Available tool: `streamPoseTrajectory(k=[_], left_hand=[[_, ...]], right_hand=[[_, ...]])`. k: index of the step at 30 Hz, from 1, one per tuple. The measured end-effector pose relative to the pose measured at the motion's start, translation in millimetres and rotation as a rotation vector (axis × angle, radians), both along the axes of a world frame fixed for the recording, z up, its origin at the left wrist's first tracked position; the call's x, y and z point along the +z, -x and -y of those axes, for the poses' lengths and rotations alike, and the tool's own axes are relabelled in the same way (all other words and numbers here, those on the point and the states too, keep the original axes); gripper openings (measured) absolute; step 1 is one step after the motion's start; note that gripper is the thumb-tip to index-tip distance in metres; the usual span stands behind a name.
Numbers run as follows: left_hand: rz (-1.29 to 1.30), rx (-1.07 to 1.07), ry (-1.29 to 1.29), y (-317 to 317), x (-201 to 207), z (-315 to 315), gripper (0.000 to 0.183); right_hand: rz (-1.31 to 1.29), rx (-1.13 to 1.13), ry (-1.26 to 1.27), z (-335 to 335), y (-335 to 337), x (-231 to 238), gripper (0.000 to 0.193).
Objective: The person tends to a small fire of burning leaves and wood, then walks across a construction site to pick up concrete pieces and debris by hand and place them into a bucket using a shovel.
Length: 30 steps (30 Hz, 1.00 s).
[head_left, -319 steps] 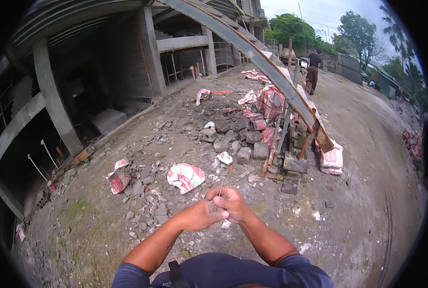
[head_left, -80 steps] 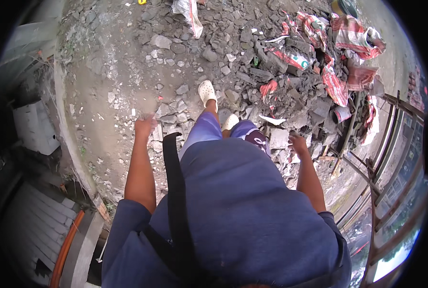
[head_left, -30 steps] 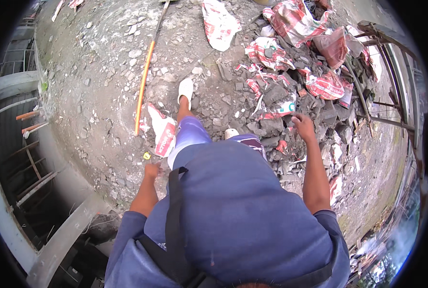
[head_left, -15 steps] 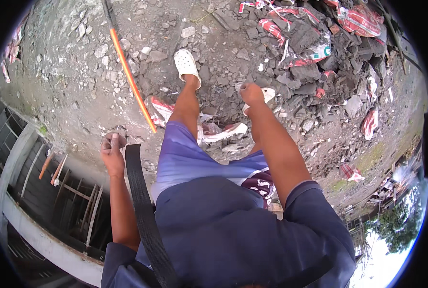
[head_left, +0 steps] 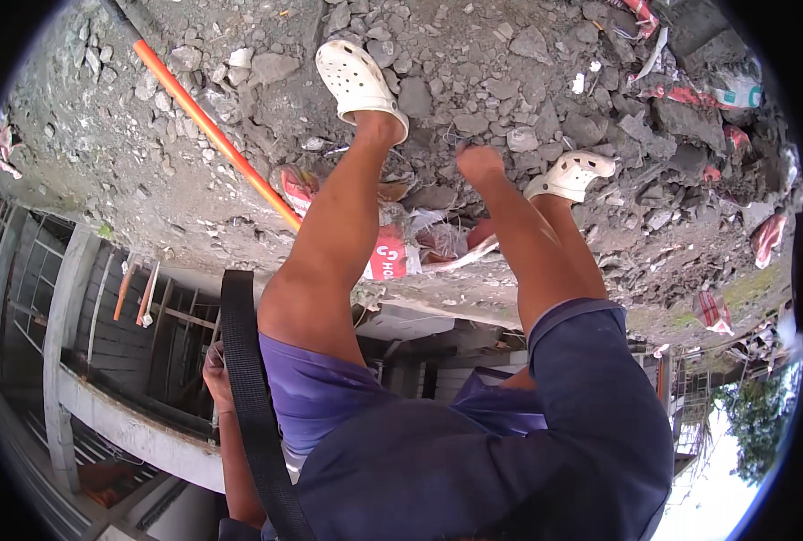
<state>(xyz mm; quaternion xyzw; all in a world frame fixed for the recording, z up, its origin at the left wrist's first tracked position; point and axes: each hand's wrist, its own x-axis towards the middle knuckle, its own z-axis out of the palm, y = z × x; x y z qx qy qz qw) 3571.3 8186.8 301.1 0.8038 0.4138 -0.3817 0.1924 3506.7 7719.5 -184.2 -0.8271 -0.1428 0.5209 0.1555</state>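
Observation:
My right hand [head_left: 480,164] is low over the rubble, between my two feet and beside the right clog [head_left: 571,175]. Its fingers are curled closed; a small dark, thin bit shows at the fingertips, too small to name. My left hand [head_left: 216,377] hangs by my left side, fingers curled in, partly covered by a black strap [head_left: 255,388]. Nothing shows in it. Grey stones and broken chunks [head_left: 521,139] lie around the right hand. The left clog [head_left: 356,81], white with holes, stands farther forward.
An orange pole [head_left: 212,131] with a dark far end lies left of my feet. Torn red and white bags [head_left: 389,252] lie behind my feet. A rubble heap [head_left: 690,122] with sack scraps rises on the right. A concrete frame structure [head_left: 140,424] stands lower left.
My body has bent lower, bringing the ground closer. My right hand has come down nearer the rubble. My left hand has dropped back beside the strap. The left knee is more bent.

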Motion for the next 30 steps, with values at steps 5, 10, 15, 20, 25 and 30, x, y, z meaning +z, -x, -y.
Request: streamPoseTrajectory(k=[5, 10, 15, 20, 25, 30], left_hand=[[0.131, 0.027, 0.172, 9, -14, -17, 0.016], [0.072, 0.050, 0.037, -39, -17, 33, 0.025], [0.111, 0.050, 0.154, -65, -7, 71, 0.031], [0.228, 0.215, 0.311, -67, 13, 94, 0.025], [0.340, 0.264, 0.576, -116, 50, 119, 0.022], [0.391, 0.334, 0.901, -187, 114, 163, 0.028]], right_hand=[[0.081, 0.031, -0.101, 3, 7, -11, 0.022], [0.056, 0.044, -0.133, 16, -23, 13, 0.020], [0.107, -0.326, -0.015, 34, -51, 109, 0.014], [0.275, -0.794, -0.006, 55, -114, 260, 0.019], [0.363, -0.951, -0.164, 38, -193, 452, 0.018], [0.247, -0.964, -0.540, -23, -262, 644, 0.016]])
